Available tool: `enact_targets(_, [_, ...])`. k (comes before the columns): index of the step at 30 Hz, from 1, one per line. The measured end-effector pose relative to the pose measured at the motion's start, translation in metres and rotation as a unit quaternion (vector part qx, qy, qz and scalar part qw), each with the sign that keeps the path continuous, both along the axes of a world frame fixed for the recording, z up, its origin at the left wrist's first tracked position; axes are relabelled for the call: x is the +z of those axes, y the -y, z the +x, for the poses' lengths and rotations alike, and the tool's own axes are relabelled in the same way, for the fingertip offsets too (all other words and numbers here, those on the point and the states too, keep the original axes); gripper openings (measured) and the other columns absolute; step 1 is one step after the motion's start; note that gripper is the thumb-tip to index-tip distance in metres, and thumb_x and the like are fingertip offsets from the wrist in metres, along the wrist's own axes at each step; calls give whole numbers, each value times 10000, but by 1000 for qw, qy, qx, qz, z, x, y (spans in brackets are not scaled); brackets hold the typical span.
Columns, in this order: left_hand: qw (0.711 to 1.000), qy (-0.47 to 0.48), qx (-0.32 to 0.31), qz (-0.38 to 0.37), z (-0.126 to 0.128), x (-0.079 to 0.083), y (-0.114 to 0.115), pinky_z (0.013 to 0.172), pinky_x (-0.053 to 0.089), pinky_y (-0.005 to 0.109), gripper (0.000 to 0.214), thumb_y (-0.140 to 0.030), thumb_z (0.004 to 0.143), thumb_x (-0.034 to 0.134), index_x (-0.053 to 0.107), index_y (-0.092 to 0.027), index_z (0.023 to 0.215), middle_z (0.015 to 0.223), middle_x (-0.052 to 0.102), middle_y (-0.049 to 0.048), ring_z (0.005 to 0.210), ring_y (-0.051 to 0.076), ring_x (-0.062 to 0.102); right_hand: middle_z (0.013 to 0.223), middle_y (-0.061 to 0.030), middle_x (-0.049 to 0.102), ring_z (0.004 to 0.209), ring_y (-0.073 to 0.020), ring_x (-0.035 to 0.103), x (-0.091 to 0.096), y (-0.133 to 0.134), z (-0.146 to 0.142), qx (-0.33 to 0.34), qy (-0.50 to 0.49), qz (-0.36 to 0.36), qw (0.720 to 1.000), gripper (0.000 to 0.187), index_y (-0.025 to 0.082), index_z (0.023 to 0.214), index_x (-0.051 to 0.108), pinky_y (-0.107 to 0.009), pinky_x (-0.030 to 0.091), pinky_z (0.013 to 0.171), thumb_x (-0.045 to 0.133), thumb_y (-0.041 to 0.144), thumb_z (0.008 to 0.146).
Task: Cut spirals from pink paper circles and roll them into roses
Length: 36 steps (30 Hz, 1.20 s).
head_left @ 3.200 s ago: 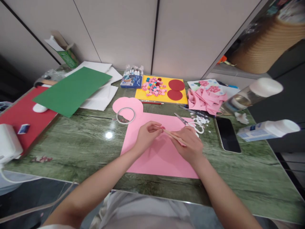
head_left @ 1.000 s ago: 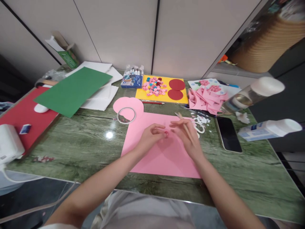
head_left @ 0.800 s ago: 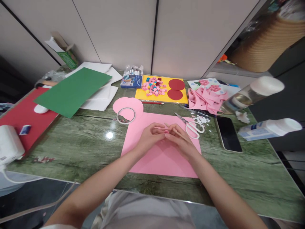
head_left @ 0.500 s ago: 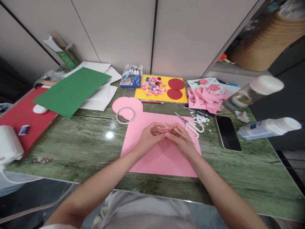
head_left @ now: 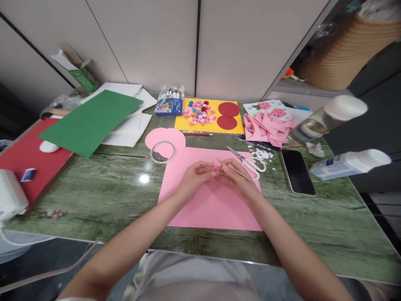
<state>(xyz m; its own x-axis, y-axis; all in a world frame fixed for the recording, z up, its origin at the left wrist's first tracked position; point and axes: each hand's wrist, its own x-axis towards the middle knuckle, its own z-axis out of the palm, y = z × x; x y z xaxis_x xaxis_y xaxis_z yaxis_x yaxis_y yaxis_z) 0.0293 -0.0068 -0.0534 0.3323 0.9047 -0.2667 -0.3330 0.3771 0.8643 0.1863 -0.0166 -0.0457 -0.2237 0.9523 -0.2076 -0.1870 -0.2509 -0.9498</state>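
Over the pink sheet [head_left: 206, 209], my left hand [head_left: 199, 177] pinches a small pink rolled paper coil [head_left: 216, 171] between thumb and fingertips. My right hand [head_left: 239, 177] is closed close beside it, its fingertips at the coil's right side. A thin pale stick [head_left: 219, 160] pokes out past the right fingers; most of it is hidden by that hand. White-handled scissors [head_left: 255, 167] lie half open just beyond the right hand. To the left, a roll of clear tape [head_left: 163, 152] rests on a rounded pink paper cutout [head_left: 175, 138].
Behind are a yellow sheet [head_left: 216, 125] with small coloured coils and red circles [head_left: 228, 109], a marker box [head_left: 169, 106] and pink strips [head_left: 266, 129]. A phone [head_left: 297, 171] and glue bottle [head_left: 347, 164] stand right; green paper [head_left: 94, 121] and red board [head_left: 19, 154] left.
The right hand has shifted slightly off the coil, and the coil's spiral face now shows in the left fingertips. The whole view has moved a little.
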Motion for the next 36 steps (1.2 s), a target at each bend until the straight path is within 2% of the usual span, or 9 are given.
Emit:
enact_targets(6, [998, 52, 5, -38, -2, 1, -3, 767, 423, 264, 222, -223, 627, 692, 603, -140, 813, 828, 652, 30, 787, 116, 603, 867, -22, 657, 796, -160, 637, 0, -4, 2, -15, -39, -4, 999, 168, 242, 845, 459, -329, 501, 718, 527, 389, 806])
enact_targets(14, [999, 7, 27, -16, -4, 2, -4, 629, 383, 206, 190, -241, 632, 678, 599, -165, 787, 765, 610, -10, 664, 63, 534, 881, -44, 666, 843, -180, 641, -2, -4, 1, -24, -13, -8, 1000, 213, 233, 867, 467, -343, 514, 733, 546, 414, 787])
enact_targets(21, [999, -10, -9, 31, -5, 5, -1, 707, 406, 232, 250, -211, 618, 687, 584, -166, 842, 737, 610, -7, 709, 88, 561, 928, -50, 654, 859, -169, 631, -2, -3, 1, -21, -3, 5, 1000, 177, 229, 871, 477, -334, 505, 747, 540, 378, 798])
enact_targets(24, [999, -5, -27, 35, -5, 7, 0, 692, 409, 234, 277, -182, 614, 686, 576, -170, 868, 711, 618, -6, 689, 94, 571, 939, -53, 649, 859, -169, 629, -3, -3, 2, -19, 5, 11, 1000, 179, 230, 879, 481, -325, 507, 726, 539, 379, 797])
enact_targets(29, [998, -18, -23, 48, -5, 9, 2, 651, 410, 229, 293, -181, 611, 690, 577, -172, 882, 664, 611, -13, 650, 97, 569, 962, -52, 646, 876, -168, 624, -5, -3, 2, -14, 39, 21, 999, 191, 240, 905, 472, -317, 512, 710, 508, 401, 811])
enact_targets(36, [997, -33, -40, 49, -3, 6, 1, 716, 432, 256, 283, -194, 622, 687, 558, -160, 873, 725, 625, 4, 707, 103, 583, 949, -44, 652, 868, -175, 628, -4, -3, 2, -6, 33, 24, 999, 179, 244, 900, 474, -333, 505, 723, 517, 392, 807])
